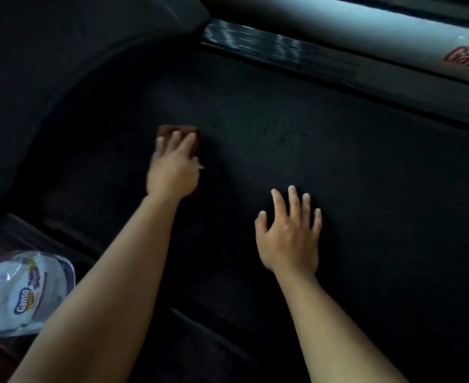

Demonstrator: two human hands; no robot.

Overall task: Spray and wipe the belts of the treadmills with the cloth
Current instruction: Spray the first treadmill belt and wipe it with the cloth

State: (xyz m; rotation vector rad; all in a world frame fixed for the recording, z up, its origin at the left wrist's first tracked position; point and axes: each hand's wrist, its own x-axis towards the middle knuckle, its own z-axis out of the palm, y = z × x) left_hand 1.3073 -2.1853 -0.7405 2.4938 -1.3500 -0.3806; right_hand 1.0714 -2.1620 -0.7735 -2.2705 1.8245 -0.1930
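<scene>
The black treadmill belt (324, 167) fills the middle of the head view. My left hand (172, 172) presses a small folded brown cloth (185, 131) flat against the belt, fingers laid over it; the hand is blurred. My right hand (291, 233) rests on the belt to the right and nearer to me, fingers spread and straight, holding nothing. No spray bottle is in sight.
A dark curved motor cover (70, 59) bounds the belt at the upper left. A shiny side rail (277, 48) and a pale frame bar with red lettering (393, 37) run along the upper right. A white plastic package (20, 291) lies at the lower left beside the belt.
</scene>
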